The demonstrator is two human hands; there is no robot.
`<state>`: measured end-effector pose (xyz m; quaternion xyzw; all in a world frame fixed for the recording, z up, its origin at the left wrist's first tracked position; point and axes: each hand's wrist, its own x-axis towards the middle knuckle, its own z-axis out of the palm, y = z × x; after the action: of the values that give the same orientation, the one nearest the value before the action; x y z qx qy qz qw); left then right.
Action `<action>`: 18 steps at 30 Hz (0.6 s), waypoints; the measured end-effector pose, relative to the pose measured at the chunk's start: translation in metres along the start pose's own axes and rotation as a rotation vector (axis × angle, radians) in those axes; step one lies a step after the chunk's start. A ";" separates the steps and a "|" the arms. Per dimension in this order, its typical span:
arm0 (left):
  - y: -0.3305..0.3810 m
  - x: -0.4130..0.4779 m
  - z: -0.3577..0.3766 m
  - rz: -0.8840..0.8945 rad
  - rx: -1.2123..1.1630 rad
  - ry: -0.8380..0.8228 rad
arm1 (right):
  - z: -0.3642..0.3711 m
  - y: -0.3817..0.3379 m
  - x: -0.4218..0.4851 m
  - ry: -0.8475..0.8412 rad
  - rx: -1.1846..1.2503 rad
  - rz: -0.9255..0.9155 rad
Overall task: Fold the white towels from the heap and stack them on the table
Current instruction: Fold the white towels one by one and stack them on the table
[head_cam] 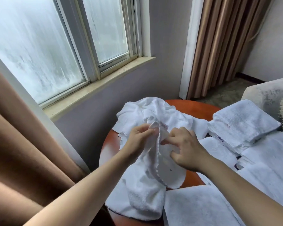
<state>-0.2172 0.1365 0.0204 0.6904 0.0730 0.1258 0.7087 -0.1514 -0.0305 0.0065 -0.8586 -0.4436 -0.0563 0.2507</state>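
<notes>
A loose white towel (160, 162) hangs above the round reddish-brown table (198, 110). My left hand (138, 141) pinches its hemmed edge near the top, by a small label. My right hand (185, 149) pinches the same edge just to the right, fingers curled into the cloth. Behind them a rumpled heap of white towels (147, 111) lies on the table's far left. A folded towel (242, 123) tops a stack at the right, over more folded towels (268, 163). Another folded towel (199, 207) lies at the near edge.
A wall with a window and stone sill (95, 88) stands behind the table. Brown curtains (18, 136) hang at the left and another curtain (222, 46) at the right. A pale armchair (266, 92) with a fringed cushion sits at the far right.
</notes>
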 end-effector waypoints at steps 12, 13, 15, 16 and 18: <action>0.008 0.019 -0.036 0.030 -0.110 0.265 | 0.008 0.011 0.005 -0.298 0.019 0.313; 0.007 0.022 -0.040 0.028 -0.114 0.275 | 0.005 0.013 0.006 -0.319 0.009 0.336; 0.007 0.025 -0.046 0.020 -0.086 0.257 | 0.001 0.017 0.005 -0.371 0.040 0.378; 0.008 0.026 -0.047 0.025 -0.071 0.238 | -0.002 0.020 0.006 -0.370 0.089 0.399; 0.011 0.028 -0.048 0.045 -0.050 0.215 | -0.009 0.020 0.008 -0.300 0.172 0.455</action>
<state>-0.2043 0.1911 0.0314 0.6566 0.1299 0.2166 0.7107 -0.1295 -0.0382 0.0091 -0.9103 -0.2750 0.1671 0.2604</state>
